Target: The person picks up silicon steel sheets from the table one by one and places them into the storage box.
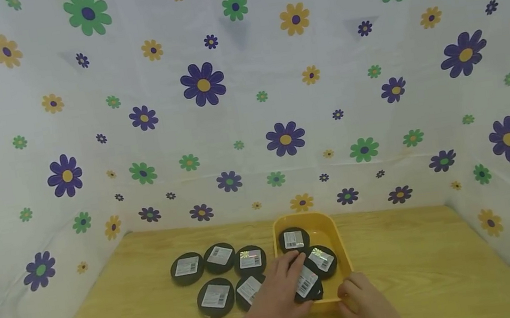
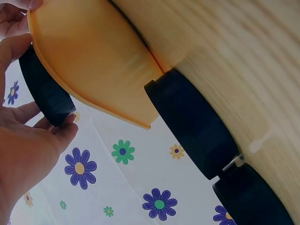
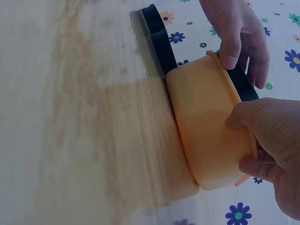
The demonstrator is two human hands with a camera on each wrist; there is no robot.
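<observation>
In the head view my left hand (image 1: pixel 279 292) holds a round black container (image 1: pixel 306 284) with a white barcode label, over the near left part of a yellow tray (image 1: pixel 341 244). The left wrist view shows that hand's thumb and fingers around the container's dark side (image 2: pixel 44 89), at the tray's rim. My right hand (image 1: pixel 368 302) grips the tray's near right corner, its thumb on the outer wall in the right wrist view. Two more labelled black containers (image 1: pixel 293 240) lie inside the tray.
Left of the tray, several black round containers (image 1: pixel 215 297) lie label up on the wooden table (image 1: pixel 424 265). One of them (image 1: pixel 249 291) is partly hidden behind my left hand. A flower-patterned white sheet (image 1: pixel 249 116) encloses the table at the back and sides.
</observation>
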